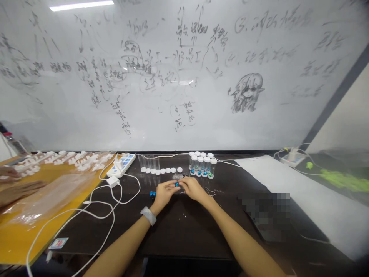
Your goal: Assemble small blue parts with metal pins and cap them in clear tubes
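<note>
1) Left hand (pixel 165 194): fingertips pinching small blue piece (pixel 177 184), above dark table (pixel 178 238)
2) Right hand (pixel 193 188): fingers bent at piece's right side, can't tell if gripping
3) Capped tubes (pixel 212 168) beyond right hand; loose blue item (pixel 152 194) beside left

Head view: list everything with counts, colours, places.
Whiteboard: one, white, behind
Table: one, dark brown, centre
Lidded jars: eight, clear, back centre
Tubes: several, clear, back
Loose caps: four, white, back centre
Blue pieces: at least two, by left hand
Power strips: two, white, left and right
Cables: several, white, left
Surface: one, yellow, left
Small parts: many, white, left
Sheet: one, white, right
Blurred object: one, dark, right
Scraps: some, green, right
Bottle: one, left
Co-worker's hands: two, left
Wristband: one, pale
Left hand, right hand: two, centre
</note>
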`<state>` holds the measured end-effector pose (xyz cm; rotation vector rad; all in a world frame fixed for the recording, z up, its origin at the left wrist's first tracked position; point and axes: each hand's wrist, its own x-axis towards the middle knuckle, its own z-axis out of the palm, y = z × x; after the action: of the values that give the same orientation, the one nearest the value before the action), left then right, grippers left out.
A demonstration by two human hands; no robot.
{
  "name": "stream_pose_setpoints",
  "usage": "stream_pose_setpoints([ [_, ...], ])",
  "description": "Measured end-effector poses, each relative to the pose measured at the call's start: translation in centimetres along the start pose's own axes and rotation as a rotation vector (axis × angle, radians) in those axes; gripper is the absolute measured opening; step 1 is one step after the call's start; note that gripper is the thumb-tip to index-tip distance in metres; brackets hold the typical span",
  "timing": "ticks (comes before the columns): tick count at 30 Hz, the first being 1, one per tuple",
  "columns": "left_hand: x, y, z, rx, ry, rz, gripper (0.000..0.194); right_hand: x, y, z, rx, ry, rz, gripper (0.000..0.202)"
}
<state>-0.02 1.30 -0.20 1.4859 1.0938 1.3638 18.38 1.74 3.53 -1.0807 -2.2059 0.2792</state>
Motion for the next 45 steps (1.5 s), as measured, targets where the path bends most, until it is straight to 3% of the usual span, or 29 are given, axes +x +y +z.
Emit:
stream_pose_setpoints([
  [5, 0.1, 0.0, 0.1, -0.001, 0.003, -0.032, 0.041, -0.8, 1.6, -1.0, -0.136, -0.195, 0.091, 0.004],
  [9, 0.2, -0.2, 0.1, 0.004, 0.005, -0.022, 0.04, -1.2, 1.9, -0.4, -0.232, -0.299, 0.035, 0.008],
  [13, 0.2, -0.4, 0.0, 0.016, 0.014, -0.018, 0.039, -0.7, 1.8, -0.1, -0.144, -0.154, 0.041, 0.013],
  [17, 0.3, -0.5, 0.0, 0.022, 0.015, -0.017, 0.041, -0.3, 1.7, -0.3, -0.028, -0.01, -0.05, 0.013],
  [34, 0.1, -0.1, 0.1, -0.029, 0.008, -0.042, 0.041, -0.4, 1.4, -0.2, -0.119, 0.031, -0.102, 0.015],
  [41, 0.2, 0.0, 0.1, -0.021, 0.012, -0.06, 0.043, -0.4, 0.8, -0.8, -0.209, 0.026, -0.225, 0.014],
  [45, 0.1, 0.1, 0.0, -0.018, -0.013, -0.042, 0.042, -0.4, 0.5, -0.9, -0.197, 0.043, -0.202, 0.014],
])
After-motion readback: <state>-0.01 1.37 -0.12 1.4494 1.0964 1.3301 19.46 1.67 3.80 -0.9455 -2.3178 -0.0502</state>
